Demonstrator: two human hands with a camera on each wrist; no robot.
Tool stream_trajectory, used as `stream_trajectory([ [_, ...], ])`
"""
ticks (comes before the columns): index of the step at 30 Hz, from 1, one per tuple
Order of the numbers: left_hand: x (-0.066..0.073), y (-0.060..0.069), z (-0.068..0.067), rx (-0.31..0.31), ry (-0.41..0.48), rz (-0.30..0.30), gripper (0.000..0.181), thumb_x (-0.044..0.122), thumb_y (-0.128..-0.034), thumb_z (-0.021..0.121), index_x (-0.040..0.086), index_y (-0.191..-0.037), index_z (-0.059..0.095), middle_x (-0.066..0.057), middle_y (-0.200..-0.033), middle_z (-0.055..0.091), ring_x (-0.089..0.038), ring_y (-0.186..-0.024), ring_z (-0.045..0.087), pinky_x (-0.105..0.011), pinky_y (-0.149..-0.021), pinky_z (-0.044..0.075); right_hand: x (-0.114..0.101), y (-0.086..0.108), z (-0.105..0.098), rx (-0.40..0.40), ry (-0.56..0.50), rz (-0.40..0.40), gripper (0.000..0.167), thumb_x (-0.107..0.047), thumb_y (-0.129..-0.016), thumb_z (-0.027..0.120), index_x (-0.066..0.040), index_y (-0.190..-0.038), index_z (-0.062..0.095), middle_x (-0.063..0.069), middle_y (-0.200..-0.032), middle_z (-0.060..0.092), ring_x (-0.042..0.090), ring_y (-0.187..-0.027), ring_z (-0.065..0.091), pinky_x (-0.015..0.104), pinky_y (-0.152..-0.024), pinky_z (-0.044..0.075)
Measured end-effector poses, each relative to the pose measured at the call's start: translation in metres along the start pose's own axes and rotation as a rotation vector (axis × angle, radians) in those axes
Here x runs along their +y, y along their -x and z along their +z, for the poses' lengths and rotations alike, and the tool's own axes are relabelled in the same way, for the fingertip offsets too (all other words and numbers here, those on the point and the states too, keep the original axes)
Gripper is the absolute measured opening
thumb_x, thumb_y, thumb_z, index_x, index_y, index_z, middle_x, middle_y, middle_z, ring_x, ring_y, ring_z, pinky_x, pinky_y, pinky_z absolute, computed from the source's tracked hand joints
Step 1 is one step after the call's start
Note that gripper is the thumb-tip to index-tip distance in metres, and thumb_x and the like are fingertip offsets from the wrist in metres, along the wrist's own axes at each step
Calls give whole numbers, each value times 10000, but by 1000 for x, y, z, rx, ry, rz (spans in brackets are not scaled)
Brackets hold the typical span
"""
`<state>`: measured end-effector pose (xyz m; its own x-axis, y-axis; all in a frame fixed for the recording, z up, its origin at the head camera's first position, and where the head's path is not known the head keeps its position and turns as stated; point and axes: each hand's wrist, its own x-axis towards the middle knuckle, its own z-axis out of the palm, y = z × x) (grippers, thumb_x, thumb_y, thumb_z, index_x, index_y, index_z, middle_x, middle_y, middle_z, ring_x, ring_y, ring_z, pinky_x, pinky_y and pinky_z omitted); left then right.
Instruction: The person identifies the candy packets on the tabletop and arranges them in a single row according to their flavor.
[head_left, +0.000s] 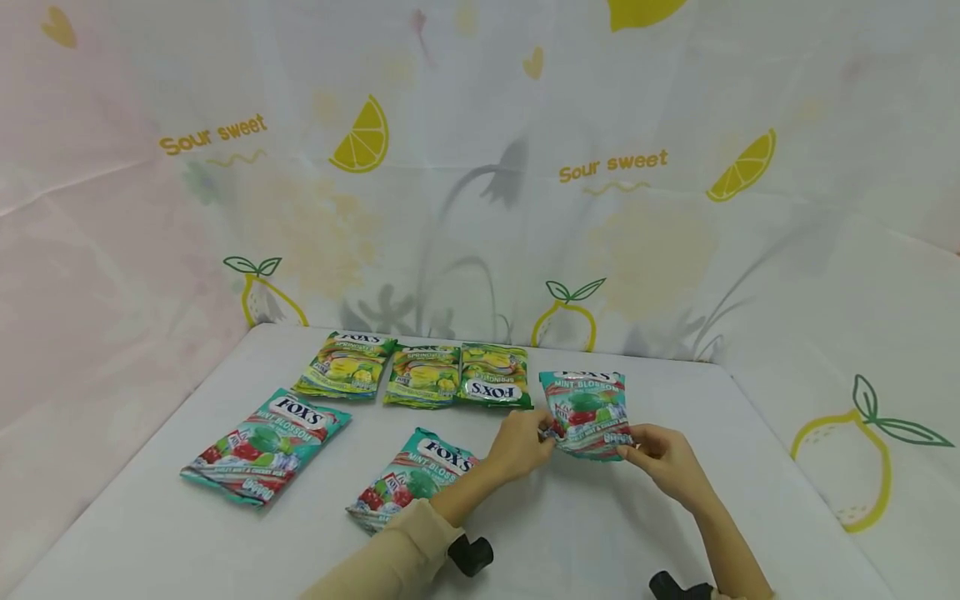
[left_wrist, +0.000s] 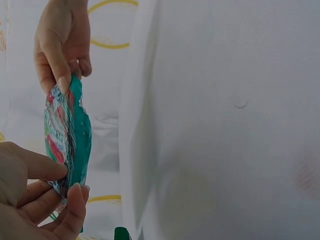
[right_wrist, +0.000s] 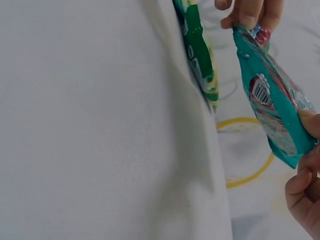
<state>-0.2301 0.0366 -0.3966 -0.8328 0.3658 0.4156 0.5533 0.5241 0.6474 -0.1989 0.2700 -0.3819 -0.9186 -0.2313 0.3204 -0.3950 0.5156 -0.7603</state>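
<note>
Both hands hold one teal candy bag marked Mint Blossom, raised at the right of the table with its printed front toward the head camera. The left hand pinches its lower left corner, and the right hand pinches its lower right corner. In the left wrist view the bag appears edge-on, with the left hand below and the right hand above. The right wrist view shows the bag's back, gripped at one end by the right hand.
Three green-yellow candy bags lie in a row along the table's back. Another teal bag lies at the left. A further teal bag is partly covered by the left forearm. A lemon-print cloth rises behind the white table.
</note>
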Motion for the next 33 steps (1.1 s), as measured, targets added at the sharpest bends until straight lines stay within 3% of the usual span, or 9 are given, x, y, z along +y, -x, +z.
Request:
stream_trajectory([
  [13,-13,-21,-1,21,-61,-42,163,-30,-767,646,-50,-929,660,-148,-883,695,-219,-793,658,-263,-659,517,13,-31,6,14,7,-26,158,16,-830,668,105,-960,657,202,-843,676,53,-540,473,228,-486,387],
  [20,-19,-31,-1,13,-92,-70,162,-33,-766,638,-54,-925,661,-155,-863,689,-148,-658,569,-282,-644,511,20,-44,8,12,10,1,169,22,-829,667,128,-959,645,226,-855,669,89,-559,516,224,-504,396],
  [28,-27,-44,5,-18,-132,-187,207,-38,-766,645,-37,-971,671,-145,-928,691,-233,-811,656,-313,-677,533,33,-56,14,21,1,-14,190,43,-823,664,170,-959,624,261,-858,658,90,-587,547,216,-520,422],
  [33,-35,-51,11,-32,-169,-206,200,-50,-754,645,-34,-951,673,-137,-902,692,-243,-823,659,-298,-671,528,40,-62,18,40,45,0,177,42,-815,671,160,-942,633,240,-830,658,48,-601,513,216,-519,417],
])
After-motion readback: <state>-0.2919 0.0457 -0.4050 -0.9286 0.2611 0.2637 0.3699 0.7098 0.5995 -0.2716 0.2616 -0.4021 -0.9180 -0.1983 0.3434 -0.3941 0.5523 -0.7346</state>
